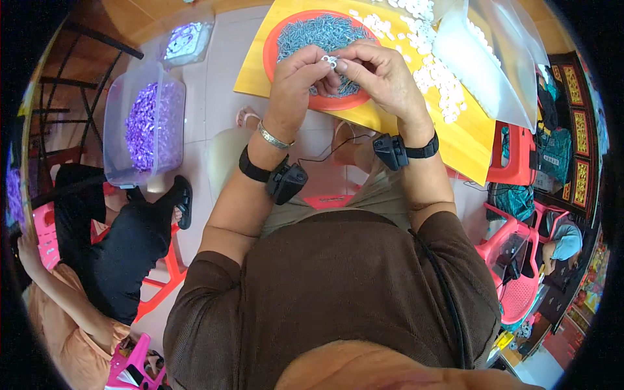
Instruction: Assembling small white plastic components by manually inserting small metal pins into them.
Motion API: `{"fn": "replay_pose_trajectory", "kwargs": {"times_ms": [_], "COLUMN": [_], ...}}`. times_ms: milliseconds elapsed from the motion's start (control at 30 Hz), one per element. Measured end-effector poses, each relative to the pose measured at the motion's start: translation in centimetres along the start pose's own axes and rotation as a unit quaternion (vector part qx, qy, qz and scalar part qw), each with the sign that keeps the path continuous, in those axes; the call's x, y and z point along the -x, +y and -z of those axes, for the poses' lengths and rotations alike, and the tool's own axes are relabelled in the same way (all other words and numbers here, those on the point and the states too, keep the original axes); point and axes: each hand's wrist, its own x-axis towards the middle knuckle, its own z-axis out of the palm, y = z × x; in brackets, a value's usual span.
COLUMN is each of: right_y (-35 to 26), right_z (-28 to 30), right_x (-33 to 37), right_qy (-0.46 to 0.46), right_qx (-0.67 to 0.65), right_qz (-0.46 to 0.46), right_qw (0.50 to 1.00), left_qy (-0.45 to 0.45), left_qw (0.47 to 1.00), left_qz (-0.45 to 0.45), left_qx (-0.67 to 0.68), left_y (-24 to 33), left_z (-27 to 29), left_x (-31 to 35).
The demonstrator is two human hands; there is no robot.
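Observation:
A small white plastic piece with ring-like loops (330,62) is pinched between the fingertips of both my hands. My left hand (297,81) is closed on its left side, thumb and forefinger pressed together. On the other side my right hand (382,75) is closed too, its thumb against the piece. Right below the hands is a round red basin (270,52) filled with many thin grey-blue metal pieces (315,32), which look like screws or nails. Some of the basin's contents are hidden by my fingers.
The basin rests on a yellow tabletop (465,153). White plastic pieces (442,88) lie scattered to its right, by a tilted translucent bin (484,71). To the left, a clear tub (114,156) holds purple pieces. Another person in black trousers (123,253) sits at the left.

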Motion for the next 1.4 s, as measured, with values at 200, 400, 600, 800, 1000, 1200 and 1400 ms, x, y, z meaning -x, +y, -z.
{"fn": "replay_pose_trajectory", "kwargs": {"times_ms": [200,400,600,800,1000,1200,1400], "right_y": [-0.3,-0.6,-0.4,0.3,0.5,0.2,-0.6], "right_z": [0.0,-0.5,-0.8,0.2,0.3,0.5,0.2], "right_x": [0.1,-0.3,-0.2,-0.2,-0.4,-0.4,-0.3], "right_qy": [0.0,0.095,0.064,0.019,0.044,0.039,0.05], "right_qx": [-0.112,-0.186,-0.178,-0.193,-0.274,-0.258,-0.238], "right_qz": [-0.071,-0.081,-0.059,-0.09,-0.114,-0.102,-0.098], "right_qw": [0.991,0.975,0.98,0.977,0.954,0.96,0.965], "left_qy": [-0.006,-0.001,0.001,0.025,0.058,0.064,0.071], "left_qw": [0.998,0.997,0.995,0.995,0.998,0.997,0.997], "left_qz": [0.023,0.013,0.003,-0.01,0.018,0.014,0.007], "left_qx": [0.062,0.07,0.096,0.1,-0.004,-0.046,-0.028], "left_y": [0.3,0.1,-0.1,0.3,0.1,0.0,0.3], "left_z": [-0.4,-0.5,-0.4,-0.4,-0.6,-0.7,-0.9], "left_x": [0.1,0.0,0.1,0.0,0.1,0.0,0.0]}}
